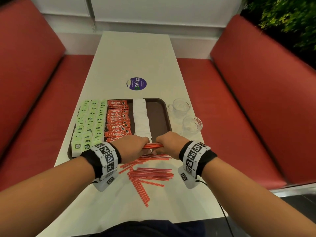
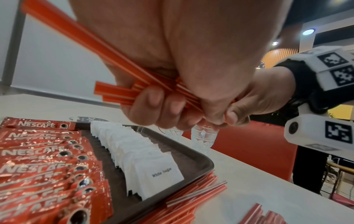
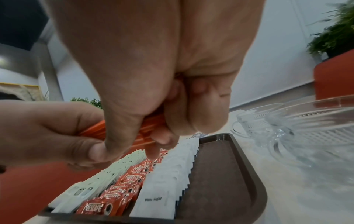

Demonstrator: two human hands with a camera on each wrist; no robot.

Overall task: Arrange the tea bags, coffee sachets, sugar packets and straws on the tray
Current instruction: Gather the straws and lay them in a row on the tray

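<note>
Your hands, left (image 1: 132,145) & right (image 1: 168,144), clutch one straw bundle (image 1: 152,145); tea, coffee, sugar rows done; loose straws (image 1: 150,173) remain on bench.

Red-and-white striped straws (image 1: 150,174), green tea bags (image 1: 89,120), brown tray (image 1: 159,117).

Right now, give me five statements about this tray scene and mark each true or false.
1. Both the left hand and the right hand grip one bundle of straws. True.
2. The sugar packets lie left of the coffee sachets. False: they lie to the right of them.
3. The tray has a bare strip at its right side. True.
4. All the straws are already on the tray. False: loose straws lie on the table in front of it.
5. The two glass cups stand on the tray. False: they stand on the table to its right.
</note>
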